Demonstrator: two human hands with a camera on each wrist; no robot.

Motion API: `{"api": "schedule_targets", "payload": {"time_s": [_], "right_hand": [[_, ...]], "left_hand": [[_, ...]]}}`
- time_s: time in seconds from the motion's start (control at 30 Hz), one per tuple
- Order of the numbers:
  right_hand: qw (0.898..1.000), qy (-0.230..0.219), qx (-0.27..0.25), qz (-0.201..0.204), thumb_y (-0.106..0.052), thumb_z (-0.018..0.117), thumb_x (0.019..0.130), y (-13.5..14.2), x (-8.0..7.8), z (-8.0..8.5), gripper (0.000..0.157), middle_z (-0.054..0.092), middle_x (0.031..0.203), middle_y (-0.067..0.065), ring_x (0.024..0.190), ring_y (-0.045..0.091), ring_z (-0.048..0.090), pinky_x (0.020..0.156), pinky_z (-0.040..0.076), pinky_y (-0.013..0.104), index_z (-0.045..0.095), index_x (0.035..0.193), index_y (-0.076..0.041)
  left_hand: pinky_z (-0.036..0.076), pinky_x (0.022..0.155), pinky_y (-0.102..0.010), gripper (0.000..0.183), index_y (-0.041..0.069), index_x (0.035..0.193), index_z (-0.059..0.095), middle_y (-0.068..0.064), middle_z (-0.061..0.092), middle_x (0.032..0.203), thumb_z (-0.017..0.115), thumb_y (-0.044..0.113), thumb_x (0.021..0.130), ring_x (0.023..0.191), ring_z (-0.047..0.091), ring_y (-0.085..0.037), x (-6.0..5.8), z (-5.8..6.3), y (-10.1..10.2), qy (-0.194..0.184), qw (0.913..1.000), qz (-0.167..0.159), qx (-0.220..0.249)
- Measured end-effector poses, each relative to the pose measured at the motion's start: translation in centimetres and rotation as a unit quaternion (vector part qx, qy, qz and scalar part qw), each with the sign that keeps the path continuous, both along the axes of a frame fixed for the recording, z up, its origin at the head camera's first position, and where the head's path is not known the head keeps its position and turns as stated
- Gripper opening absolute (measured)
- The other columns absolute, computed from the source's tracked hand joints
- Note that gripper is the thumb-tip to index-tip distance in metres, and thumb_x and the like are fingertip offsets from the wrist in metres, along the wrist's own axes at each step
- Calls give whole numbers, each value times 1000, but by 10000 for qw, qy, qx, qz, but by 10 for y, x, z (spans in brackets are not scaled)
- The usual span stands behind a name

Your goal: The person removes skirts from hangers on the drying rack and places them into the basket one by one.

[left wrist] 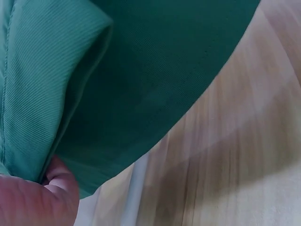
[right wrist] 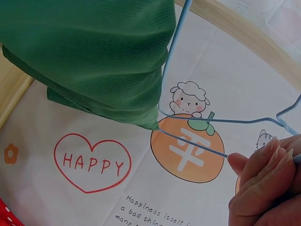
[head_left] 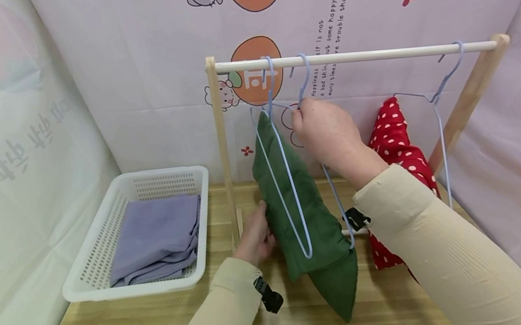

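Note:
A green folded cloth [head_left: 312, 205] drapes over a blue wire hanger [head_left: 306, 73], its lower end hanging in a point. My right hand [head_left: 330, 130] grips that hanger just under its hook, at the neck of the wire. On the cloth's left side, my left hand [head_left: 256, 236] pinches its edge between thumb and finger; the left wrist view shows the thumb [left wrist: 42, 200] against a fold. Another blue hanger [head_left: 269, 82], bare, hangs to the left and crosses in front of the green cloth in the head view.
A wooden rack with a white rod [head_left: 367, 55] carries the hangers. At its right end a red polka-dot cloth [head_left: 393, 130] hangs from another blue hanger [head_left: 449, 74]. On the left, a white basket [head_left: 90, 297] contains a folded lavender cloth [head_left: 157, 227]. Printed fabric surrounds the wooden table.

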State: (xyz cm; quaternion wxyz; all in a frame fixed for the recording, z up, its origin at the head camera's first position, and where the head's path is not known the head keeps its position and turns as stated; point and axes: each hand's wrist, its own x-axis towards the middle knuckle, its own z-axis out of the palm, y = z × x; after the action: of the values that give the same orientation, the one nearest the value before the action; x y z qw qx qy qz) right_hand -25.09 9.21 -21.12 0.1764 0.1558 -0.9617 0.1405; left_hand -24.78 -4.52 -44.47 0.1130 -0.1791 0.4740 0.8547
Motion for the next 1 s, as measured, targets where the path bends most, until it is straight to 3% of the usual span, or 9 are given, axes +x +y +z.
{"api": "schedule_targets", "payload": {"time_s": [0.2, 0.4, 0.57, 0.8, 1.0], "right_hand": [[10000, -4, 11, -2, -26, 33, 103, -1, -1, 0, 38, 63, 82, 17, 74, 29, 61, 65, 50, 43, 59, 92, -1], [9999, -64, -86, -7, -31, 31, 104, -2, 0, -1, 40, 59, 77, 14, 72, 28, 58, 64, 48, 41, 56, 88, -4], [9996, -115, -245, -23, -37, 31, 104, -3, 1, -1, 42, 56, 74, 12, 70, 28, 56, 61, 45, 40, 53, 86, -6], [9997, -13, -233, -63, -39, 29, 104, -3, 0, -2, 43, 56, 73, 12, 70, 28, 56, 60, 46, 41, 53, 86, -7], [9997, 184, -104, -77, -35, 30, 103, -3, -1, -1, 44, 55, 67, 11, 64, 28, 57, 55, 46, 40, 53, 78, -8]], "left_hand": [[49, 79, -26, 44, 5, 122, 49, -6, 55, 110, 45, 43, 100, 96, 56, -15, -8, 0, 3, -67, 9994, 320, 121], [39, 102, -45, 59, 4, 136, 42, -12, 48, 128, 44, 50, 99, 115, 48, -25, -10, 0, 4, -65, 9990, 425, -158], [40, 101, -42, 66, 2, 135, 43, -12, 49, 127, 48, 55, 95, 114, 48, -25, -10, 1, 3, -45, 9970, 637, -447], [40, 98, -40, 79, 3, 137, 41, -11, 47, 123, 53, 64, 88, 111, 47, -25, -9, 1, 1, 31, 9953, 680, -690], [44, 90, -36, 68, 4, 127, 52, -10, 54, 114, 57, 60, 89, 102, 53, -22, -9, 1, 1, 128, 9950, 722, -684]]}}
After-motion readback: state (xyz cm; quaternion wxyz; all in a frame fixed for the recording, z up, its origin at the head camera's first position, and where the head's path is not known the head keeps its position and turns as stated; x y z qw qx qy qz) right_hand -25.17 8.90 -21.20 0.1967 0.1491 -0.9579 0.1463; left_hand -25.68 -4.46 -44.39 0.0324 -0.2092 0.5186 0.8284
